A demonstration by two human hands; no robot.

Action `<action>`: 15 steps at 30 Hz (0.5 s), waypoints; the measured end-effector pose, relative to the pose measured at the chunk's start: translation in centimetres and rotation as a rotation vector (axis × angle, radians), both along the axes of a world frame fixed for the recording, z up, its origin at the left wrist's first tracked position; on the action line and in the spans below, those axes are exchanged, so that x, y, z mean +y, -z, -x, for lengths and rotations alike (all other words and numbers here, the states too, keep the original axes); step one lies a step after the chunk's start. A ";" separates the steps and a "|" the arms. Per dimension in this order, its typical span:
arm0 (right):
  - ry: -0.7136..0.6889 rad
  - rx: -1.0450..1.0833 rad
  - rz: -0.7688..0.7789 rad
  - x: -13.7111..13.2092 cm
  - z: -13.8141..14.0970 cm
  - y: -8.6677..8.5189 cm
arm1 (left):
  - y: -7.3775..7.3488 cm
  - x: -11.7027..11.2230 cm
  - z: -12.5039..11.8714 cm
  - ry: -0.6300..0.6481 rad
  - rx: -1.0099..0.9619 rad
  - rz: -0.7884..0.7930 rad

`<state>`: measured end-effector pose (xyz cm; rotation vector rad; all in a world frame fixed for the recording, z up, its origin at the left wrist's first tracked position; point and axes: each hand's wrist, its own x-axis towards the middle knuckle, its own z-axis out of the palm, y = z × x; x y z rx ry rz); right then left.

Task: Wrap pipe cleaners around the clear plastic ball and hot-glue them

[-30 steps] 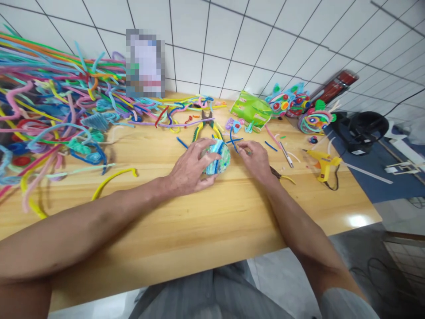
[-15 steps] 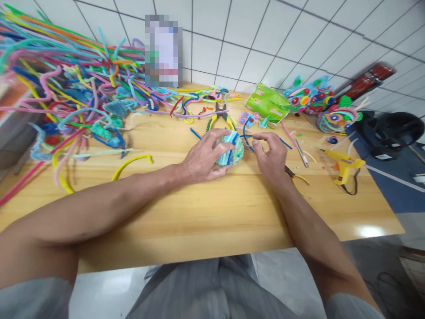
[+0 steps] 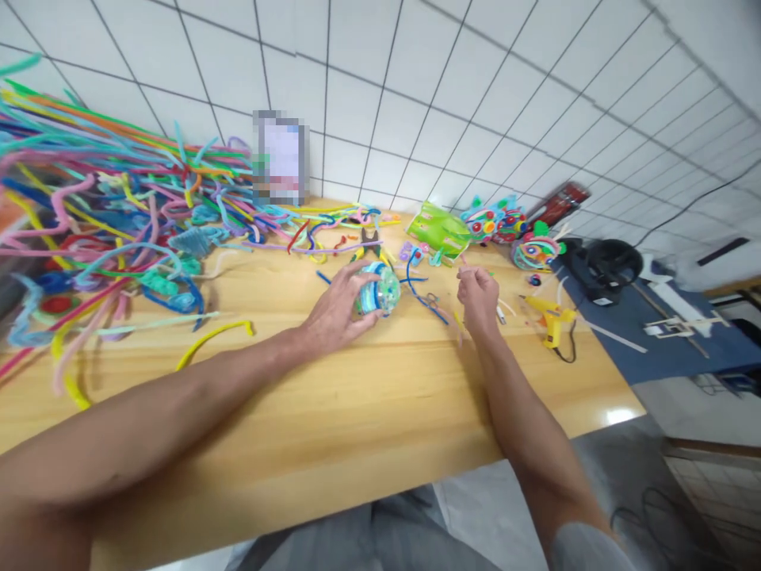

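1. While my left hand (image 3: 336, 313) lay out over the middle of the desk (image 3: 357, 396), its fingers were clamped on the ball (image 3: 379, 289), a blue and green bundle of wound pipe cleaners resting on the wood.
2. The ball sat at my left fingertips, on the side facing my right hand (image 3: 479, 297).
3. My right hand hung clear of the ball, toward the right edge, thumb and forefinger pinched together. The blur kept me from telling whether a strand was caught between them.
4. A bent blue wire (image 3: 425, 297) lay between ball and right hand, its length slanting from the far edge toward the near right corner.
5. My left hand had the ball, and my right was nearer the wire.
6. Pliers (image 3: 369, 242) lay just beyond the ball, and a glue gun (image 3: 550, 321) lay past my right hand.
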<state>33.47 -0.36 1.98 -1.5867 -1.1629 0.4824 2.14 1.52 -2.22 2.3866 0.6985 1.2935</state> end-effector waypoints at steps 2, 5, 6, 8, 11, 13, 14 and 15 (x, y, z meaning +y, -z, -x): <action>0.034 0.035 -0.019 0.5 -0.9 -0.5 | 0.1 0.2 0.0 0.002 -0.002 0.027; 0.074 0.031 -0.058 1.3 -2.4 -2.0 | 0.4 0.5 -0.1 -0.001 -0.015 0.062; 0.081 0.012 -0.069 1.7 -2.9 -2.6 | 0.5 0.6 -0.2 -0.003 -0.024 0.069; 0.084 -0.049 -0.083 2.9 -3.6 -4.0 | 0.8 0.8 -0.3 -0.014 -0.039 0.084; 0.052 -0.195 -0.082 5.7 -3.1 -5.7 | 1.1 1.0 -0.3 -0.049 -0.066 0.131; -0.007 -0.322 -0.059 8.3 -1.5 -6.5 | 1.2 1.0 -0.2 -0.056 -0.074 0.164; -0.045 -0.390 -0.037 9.8 -0.5 -6.8 | 1.2 1.0 -0.2 -0.054 -0.071 0.176; -0.080 -0.459 -0.008 11.4 0.5 -7.1 | 1.2 0.9 -0.1 -0.052 -0.065 0.183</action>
